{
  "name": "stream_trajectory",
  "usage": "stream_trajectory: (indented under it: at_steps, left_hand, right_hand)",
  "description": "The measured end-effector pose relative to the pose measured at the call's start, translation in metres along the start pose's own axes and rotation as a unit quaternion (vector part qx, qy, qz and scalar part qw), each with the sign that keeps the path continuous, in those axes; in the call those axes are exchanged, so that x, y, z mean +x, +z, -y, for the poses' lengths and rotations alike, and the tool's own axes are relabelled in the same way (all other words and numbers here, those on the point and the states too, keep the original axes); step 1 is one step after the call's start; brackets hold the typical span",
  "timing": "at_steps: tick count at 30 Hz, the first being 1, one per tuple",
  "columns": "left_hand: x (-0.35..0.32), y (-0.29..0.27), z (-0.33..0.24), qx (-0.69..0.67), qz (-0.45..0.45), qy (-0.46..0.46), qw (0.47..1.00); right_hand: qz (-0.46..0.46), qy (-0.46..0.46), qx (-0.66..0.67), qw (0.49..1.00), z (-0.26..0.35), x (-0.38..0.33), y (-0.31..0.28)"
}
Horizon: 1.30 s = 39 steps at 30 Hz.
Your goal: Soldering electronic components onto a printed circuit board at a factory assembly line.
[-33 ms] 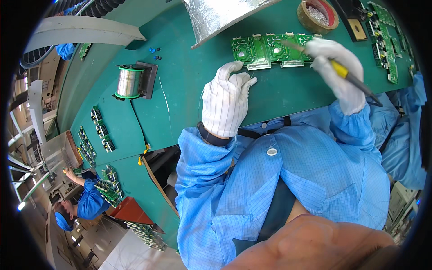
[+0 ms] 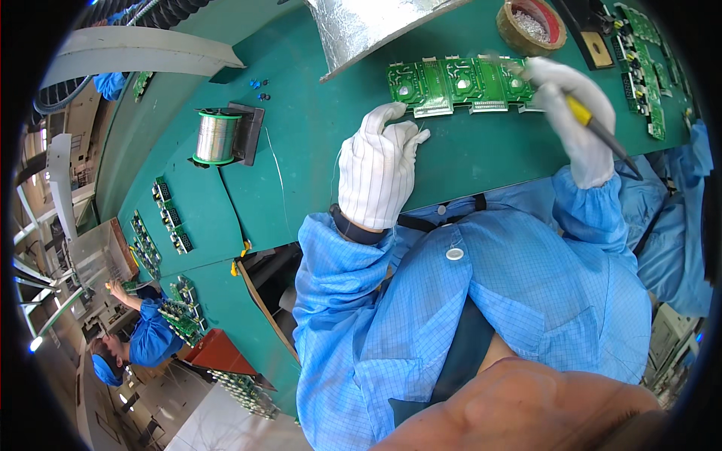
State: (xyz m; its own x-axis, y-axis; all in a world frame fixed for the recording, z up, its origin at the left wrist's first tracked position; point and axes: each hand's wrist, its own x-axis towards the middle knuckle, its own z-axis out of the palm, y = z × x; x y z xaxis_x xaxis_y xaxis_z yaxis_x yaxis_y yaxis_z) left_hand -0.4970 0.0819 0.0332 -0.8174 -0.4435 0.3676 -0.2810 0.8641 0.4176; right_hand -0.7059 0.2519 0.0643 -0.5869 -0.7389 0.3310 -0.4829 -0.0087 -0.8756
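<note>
A row of joined green circuit boards (image 2: pixel 470 84) lies on the green bench mat. My right hand (image 2: pixel 577 124), in a white glove, is closed round a soldering iron (image 2: pixel 579 110) with a yellow and black handle. Its blurred front end is over the upper right part of the boards. My left hand (image 2: pixel 378 167), in a striped white glove, has its fingers curled together at the boards' lower left corner. A thin strand shows beside that glove; what the fingers hold, if anything, is hidden.
A solder wire spool (image 2: pixel 216 138) on a black stand sits at left, near small blue parts (image 2: pixel 259 85). A foil-covered panel (image 2: pixel 368 30) and a tape roll holding scraps (image 2: pixel 530 26) stand behind. More circuit boards (image 2: pixel 639 71) lie at right. A co-worker (image 2: pixel 150 327) is at far left.
My right hand has shifted a little to the right with the soldering iron, showing more of the right-hand board. My left hand and the boards stay in place.
</note>
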Motion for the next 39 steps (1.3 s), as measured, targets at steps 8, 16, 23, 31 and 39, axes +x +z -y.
stream_trajectory:
  at_steps: [8, 16, 23, 31, 39]
  left_hand:
    - [0.008, -0.002, -0.007, -0.054, 0.04, -0.046, 0.997]
    - [-0.006, -0.005, -0.01, -0.048, 0.023, -0.055, 0.997]
    - [-0.008, -0.001, -0.012, -0.062, 0.021, -0.044, 0.997]
    - [-0.016, 0.008, -0.011, -0.056, -0.011, -0.045, 0.997]
    - [-0.019, 0.012, -0.014, -0.046, 0.003, -0.037, 0.998]
  right_hand:
    - [-0.089, 0.037, -0.064, 0.993, -0.061, 0.004, -0.05]
    - [-0.12, 0.081, 0.08, 0.986, -0.046, 0.006, -0.032]
    - [-0.044, 0.079, 0.04, 0.995, 0.007, -0.021, 0.013]
    - [0.078, 0.08, 0.062, 0.992, 0.023, -0.012, 0.039]
    - [0.106, -0.028, -0.059, 0.992, 0.016, -0.015, 0.034]
